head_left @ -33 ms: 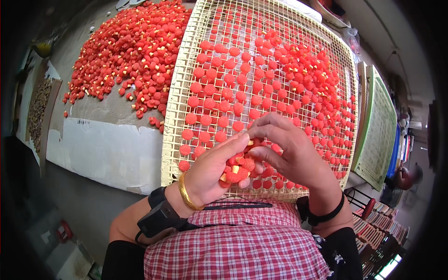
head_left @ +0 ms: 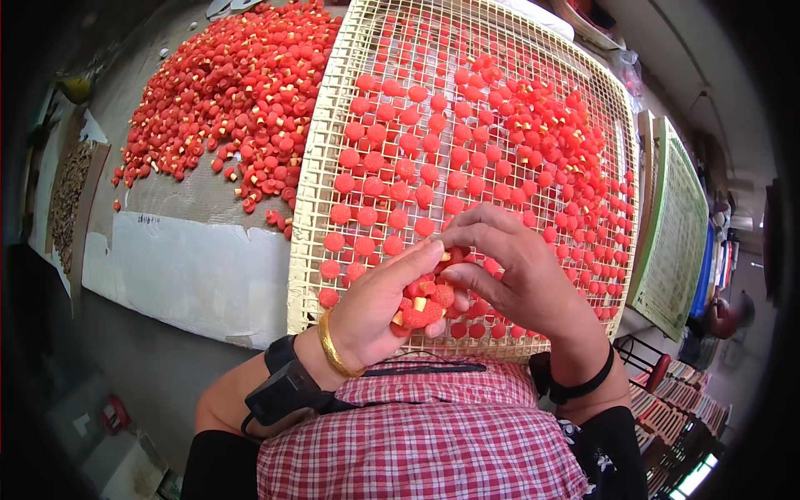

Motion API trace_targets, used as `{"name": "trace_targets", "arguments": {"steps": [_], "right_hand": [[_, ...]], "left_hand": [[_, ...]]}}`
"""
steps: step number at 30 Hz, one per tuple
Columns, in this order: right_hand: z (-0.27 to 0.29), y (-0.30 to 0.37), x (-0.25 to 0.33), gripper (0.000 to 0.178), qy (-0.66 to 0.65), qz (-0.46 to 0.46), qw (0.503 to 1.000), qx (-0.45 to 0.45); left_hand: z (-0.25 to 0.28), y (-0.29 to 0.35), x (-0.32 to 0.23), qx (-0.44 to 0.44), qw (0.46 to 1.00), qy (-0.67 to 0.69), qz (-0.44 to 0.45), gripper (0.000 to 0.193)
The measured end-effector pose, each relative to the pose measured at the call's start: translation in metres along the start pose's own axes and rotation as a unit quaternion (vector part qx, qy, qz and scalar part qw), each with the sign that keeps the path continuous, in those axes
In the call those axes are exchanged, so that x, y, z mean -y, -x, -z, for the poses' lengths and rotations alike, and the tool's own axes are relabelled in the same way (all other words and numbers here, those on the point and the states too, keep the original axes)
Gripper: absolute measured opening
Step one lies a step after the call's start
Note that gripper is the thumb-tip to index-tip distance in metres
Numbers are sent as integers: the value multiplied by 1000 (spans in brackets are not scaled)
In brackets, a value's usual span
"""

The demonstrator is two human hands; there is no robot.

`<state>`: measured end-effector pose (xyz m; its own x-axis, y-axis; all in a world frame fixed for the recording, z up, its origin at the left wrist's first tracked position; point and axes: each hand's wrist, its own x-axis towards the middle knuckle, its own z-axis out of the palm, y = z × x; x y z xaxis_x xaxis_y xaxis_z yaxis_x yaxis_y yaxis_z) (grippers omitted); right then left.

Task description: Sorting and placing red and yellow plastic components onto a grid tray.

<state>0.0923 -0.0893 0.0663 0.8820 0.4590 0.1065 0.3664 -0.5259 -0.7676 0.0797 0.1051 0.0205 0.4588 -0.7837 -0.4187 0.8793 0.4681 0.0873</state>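
A handful of small red mushroom-shaped pieces with short yellow stems point(head_left: 422, 312) rests in my cupped left hand point(head_left: 379, 292), its thumb laid over them. Beside it, the bent fingers and thumb of my right hand point(head_left: 529, 262) close around a red piece with a yellow stem at the left fingertips; the fingers partly cover it. Both hands are over the near part of a cream-coloured mesh rack point(head_left: 307, 225). Red caps point(head_left: 367, 216) sit in its openings in rows, rounded side up. At the rack's right, loose pieces point(head_left: 567, 137) lie heaped, some with stems upward.
On the board to the left is a large heap of the same red pieces point(head_left: 242, 92), with a white panel point(head_left: 175, 267) nearer me. A green-framed mesh rack point(head_left: 671, 225) stands at the right. Farther left is a tray of brownish bits point(head_left: 71, 196).
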Motion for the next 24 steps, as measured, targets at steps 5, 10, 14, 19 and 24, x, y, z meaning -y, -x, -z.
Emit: {"name": "trace_targets", "arguments": {"steps": [5, 10, 14, 19, 24], "right_hand": [[-2, 0, 0, 26, -51, -52, 997, -11], [-1, -5, -2, 26, -61, -31, 997, -19], [7, -7, -11, 24, -106, -76, 989, -66], [31, -32, -31, 23, 22, -131, 985, -114], [36, -56, -47, 21, 30, -149, 983, -105]], "left_hand": [[6, -3, 0, 12, 999, 37, -11, 36], [7, -2, -3, 11, 998, 60, -11, 35], [-2, -2, -9, -4, 999, 29, -28, 36], [2, -1, -10, 3, 999, 19, -41, 37], [1, 2, -14, 31, 998, 45, -43, 36]]}}
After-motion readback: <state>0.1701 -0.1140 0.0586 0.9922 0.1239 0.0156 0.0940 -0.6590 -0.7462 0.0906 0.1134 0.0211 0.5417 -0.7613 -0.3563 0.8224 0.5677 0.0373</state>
